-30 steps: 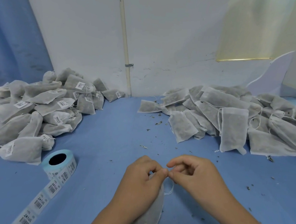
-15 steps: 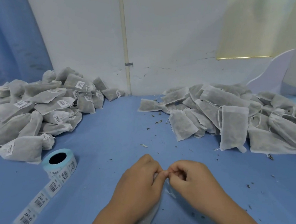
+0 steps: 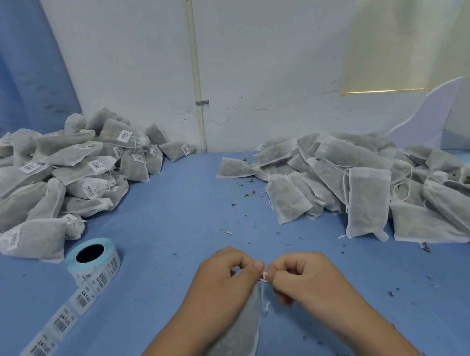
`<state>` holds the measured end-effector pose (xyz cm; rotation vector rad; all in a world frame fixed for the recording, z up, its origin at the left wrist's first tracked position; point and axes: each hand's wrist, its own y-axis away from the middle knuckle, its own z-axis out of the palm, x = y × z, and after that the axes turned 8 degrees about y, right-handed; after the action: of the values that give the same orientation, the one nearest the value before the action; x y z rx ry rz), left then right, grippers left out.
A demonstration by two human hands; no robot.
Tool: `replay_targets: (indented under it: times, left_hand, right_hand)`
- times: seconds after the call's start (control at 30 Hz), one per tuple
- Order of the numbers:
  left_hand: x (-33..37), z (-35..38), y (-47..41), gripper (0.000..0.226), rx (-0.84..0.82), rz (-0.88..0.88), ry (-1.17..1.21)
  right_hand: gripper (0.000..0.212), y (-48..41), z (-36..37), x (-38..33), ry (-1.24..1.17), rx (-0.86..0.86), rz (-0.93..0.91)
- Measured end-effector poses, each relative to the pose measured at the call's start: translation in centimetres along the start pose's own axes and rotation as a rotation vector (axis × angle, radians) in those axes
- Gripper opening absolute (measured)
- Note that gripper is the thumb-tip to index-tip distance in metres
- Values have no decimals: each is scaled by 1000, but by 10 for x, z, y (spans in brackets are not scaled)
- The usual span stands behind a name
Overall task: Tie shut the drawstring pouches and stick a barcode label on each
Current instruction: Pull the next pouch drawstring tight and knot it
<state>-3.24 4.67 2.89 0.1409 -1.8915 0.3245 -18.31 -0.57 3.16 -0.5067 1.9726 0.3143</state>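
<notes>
packing workroom | pouch heaps (image 3: 371,189) | barcode label roll (image 3: 92,261)

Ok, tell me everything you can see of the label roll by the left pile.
The label roll lies on its side on the blue table, just in front of the labelled pouches. It has a light blue core with a dark hollow centre. A strip of white barcode labels trails off it toward the lower left frame edge. Neither hand touches it.
</notes>
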Motion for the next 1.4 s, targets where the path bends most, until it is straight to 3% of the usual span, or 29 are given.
replay_targets:
  times: [0.37,0.5,0.63,0.83,1.03,1.23,1.3,1.4]
  left_hand:
    - [4,-2,3,22,-195,-236,436]
    - [1,-3,0,21,-188,-273,495]
    - [0,-2,1,23,-143,-253,486]
    - [1,-1,0,30,-96,-212,482]
    - [1,-2,0,28,-71,-101,306]
    - [1,-6,-1,26,-92,-61,147]
    - [1,-9,-2,24,-103,-63,135]
    - [1,-12,-2,26,-146,-85,161]
  right_hand:
    - [13,4,-1,-8,-20,52,-32]
    - [18,3,5,-6,27,169,-77]
    - [20,6,9,-7,151,313,-185]
    - [19,9,8,-8,300,340,-390]
    - [18,7,9,-5,285,323,-350]
    - [26,6,-2,-1,406,192,-305]
    - [23,6,-7,-2,298,153,-260]
    - [13,6,-13,-6,-132,107,-165]
